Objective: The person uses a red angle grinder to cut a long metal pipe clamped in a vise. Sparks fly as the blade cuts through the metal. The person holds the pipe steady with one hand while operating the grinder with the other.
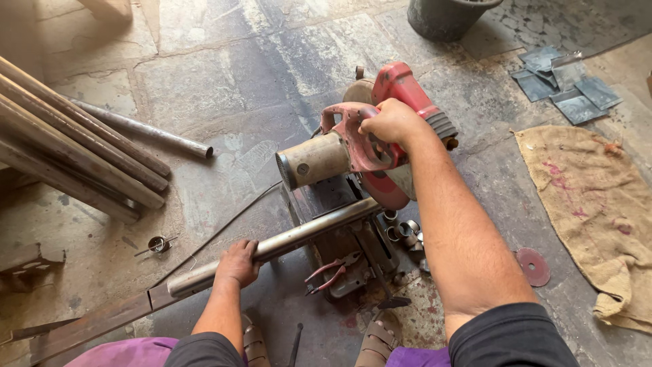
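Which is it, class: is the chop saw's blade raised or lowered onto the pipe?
Raised: the red blade sits above the pipe, gap visible.

From where I look down, the red metal chop saw [367, 146] stands on the stone floor [224, 75] at centre. My right hand [390, 121] sits on its handle; my left hand [238, 261] lies on the long steel pipe [299, 238] running under the saw toward lower left. A stack of rusty pipes [75, 149] lies far left. Right of the saw lies a tan burlap sack [591, 204], with flat grey metal plates [564, 85] behind it and a dark round bucket [445, 17] behind the saw.
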